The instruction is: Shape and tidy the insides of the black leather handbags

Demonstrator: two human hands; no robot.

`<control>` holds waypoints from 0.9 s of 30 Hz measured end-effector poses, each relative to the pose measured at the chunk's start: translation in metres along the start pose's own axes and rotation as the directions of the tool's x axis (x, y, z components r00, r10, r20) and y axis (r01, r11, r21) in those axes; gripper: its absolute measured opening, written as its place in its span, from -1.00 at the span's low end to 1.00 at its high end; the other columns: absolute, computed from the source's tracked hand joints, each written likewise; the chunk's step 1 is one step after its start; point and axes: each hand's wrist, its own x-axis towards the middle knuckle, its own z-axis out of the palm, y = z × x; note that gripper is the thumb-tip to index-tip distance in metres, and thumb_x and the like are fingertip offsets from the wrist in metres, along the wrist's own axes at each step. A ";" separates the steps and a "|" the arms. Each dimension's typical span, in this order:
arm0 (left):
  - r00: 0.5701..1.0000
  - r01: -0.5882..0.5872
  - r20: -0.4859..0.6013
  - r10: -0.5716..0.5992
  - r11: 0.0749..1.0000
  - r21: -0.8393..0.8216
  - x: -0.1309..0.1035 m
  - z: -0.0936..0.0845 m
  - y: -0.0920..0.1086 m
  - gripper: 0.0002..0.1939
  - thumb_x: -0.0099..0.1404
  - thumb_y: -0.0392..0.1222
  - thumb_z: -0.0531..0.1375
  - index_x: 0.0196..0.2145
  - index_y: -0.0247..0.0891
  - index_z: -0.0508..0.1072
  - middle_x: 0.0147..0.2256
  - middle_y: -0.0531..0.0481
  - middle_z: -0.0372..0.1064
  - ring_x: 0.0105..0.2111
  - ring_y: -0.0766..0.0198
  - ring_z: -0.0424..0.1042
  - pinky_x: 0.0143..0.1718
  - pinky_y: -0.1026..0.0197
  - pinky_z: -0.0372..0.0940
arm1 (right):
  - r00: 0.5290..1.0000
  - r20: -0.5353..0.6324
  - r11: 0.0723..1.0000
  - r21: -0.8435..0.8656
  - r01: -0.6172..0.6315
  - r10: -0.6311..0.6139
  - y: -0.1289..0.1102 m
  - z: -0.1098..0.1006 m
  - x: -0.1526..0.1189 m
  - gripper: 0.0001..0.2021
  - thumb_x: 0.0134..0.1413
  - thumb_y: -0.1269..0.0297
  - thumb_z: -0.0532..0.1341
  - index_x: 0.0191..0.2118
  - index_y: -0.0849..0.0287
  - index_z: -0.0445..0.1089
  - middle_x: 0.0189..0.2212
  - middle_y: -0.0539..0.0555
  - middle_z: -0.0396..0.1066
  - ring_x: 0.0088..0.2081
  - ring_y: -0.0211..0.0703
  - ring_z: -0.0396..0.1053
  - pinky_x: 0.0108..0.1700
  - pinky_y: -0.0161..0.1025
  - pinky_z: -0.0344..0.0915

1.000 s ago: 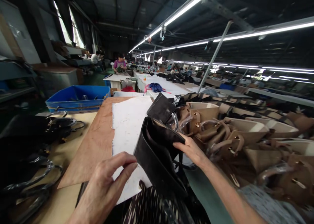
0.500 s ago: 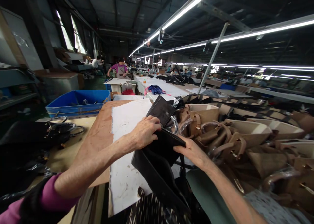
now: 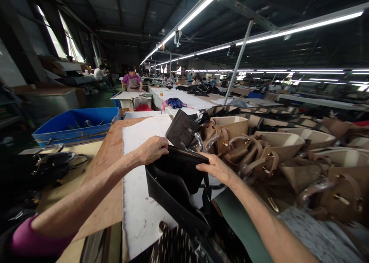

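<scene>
A black handbag [image 3: 170, 182] stands in front of me with its mouth spread, over a white sheet [image 3: 141, 213] on the worktable. My left hand [image 3: 154, 149] is closed round the left end of the bag's far rim. At the right end of that rim, my right hand [image 3: 215, 166] pinches the edge between thumb and fingers. The bag's dark inside shows between the two hands. Just beyond the rim lies another black bag [image 3: 181, 129] with a plastic-wrapped handle.
Many tan handbags [image 3: 276, 147] crowd the right side. A blue bin [image 3: 77, 124] is at the left, near black bags with wrapped handles [image 3: 69, 159]. A brown board [image 3: 106, 170] lies under the sheet. Farther off, a person in an apron [image 3: 132, 80] stands at a table.
My left hand has shifted left along the rim, away from my right hand, and the bag's mouth is wider. The view has turned slightly right.
</scene>
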 end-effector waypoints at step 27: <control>0.998 -0.019 -0.067 0.020 1.000 0.019 -0.006 -0.002 -0.003 -0.87 0.13 -0.33 0.02 -0.54 -0.31 0.29 -0.52 0.07 0.26 -0.49 0.38 0.20 -0.42 0.34 0.09 | 0.891 -0.416 0.972 -0.217 0.095 -0.180 0.000 0.020 0.007 -0.87 -0.02 0.25 0.16 -0.39 0.15 0.41 -0.44 0.00 0.31 -0.35 -0.19 0.27 -0.27 -0.29 0.16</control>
